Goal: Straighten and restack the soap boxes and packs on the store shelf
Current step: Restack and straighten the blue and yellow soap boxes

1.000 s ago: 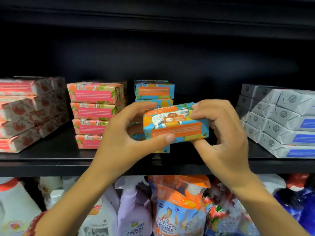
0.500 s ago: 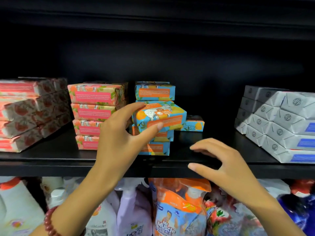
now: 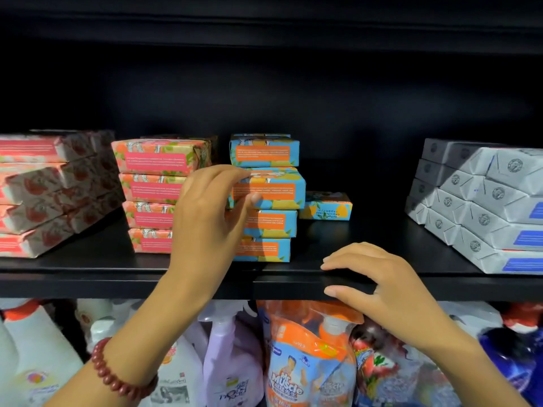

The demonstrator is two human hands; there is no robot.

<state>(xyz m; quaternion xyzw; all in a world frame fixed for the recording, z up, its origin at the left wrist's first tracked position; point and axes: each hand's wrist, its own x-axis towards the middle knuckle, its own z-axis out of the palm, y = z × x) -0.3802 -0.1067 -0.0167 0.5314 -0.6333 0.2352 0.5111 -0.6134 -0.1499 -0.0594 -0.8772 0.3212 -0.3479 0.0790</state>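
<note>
- Two hands work at the black shelf (image 3: 367, 239). Under its front lip stand cleaner bottles (image 3: 229, 362) and one orange refill pouch (image 3: 311, 356).
- The right hand (image 3: 390, 283) holds nothing. Its fingers are loosely curled and apart, with the tips at the lip, much as half a second ago. A second ago it gripped the box.
- The left hand (image 3: 211, 218), with a bead bracelet (image 3: 117, 374) at the wrist, pinches the blue-orange box (image 3: 270, 188) second from the top, forefinger on its upper edge and thumb on its front face.
- Half a second ago that box lay tilted and jutting forward. Now it sits nearly level under the top one, its right end slightly overhanging the boxes beneath.
- The blue-orange stack counts four. A fifth, lone box (image 3: 326, 206) lies beyond and right of the thumb.
- Just left of the fingers stands the pink-green stack (image 3: 161, 160), four high. Further left are the red-pink packs (image 3: 44, 195), four layers.
- Bare shelf runs from the right fingertips back to the lone box and across to the grey packs (image 3: 484, 207), four layers.
</note>
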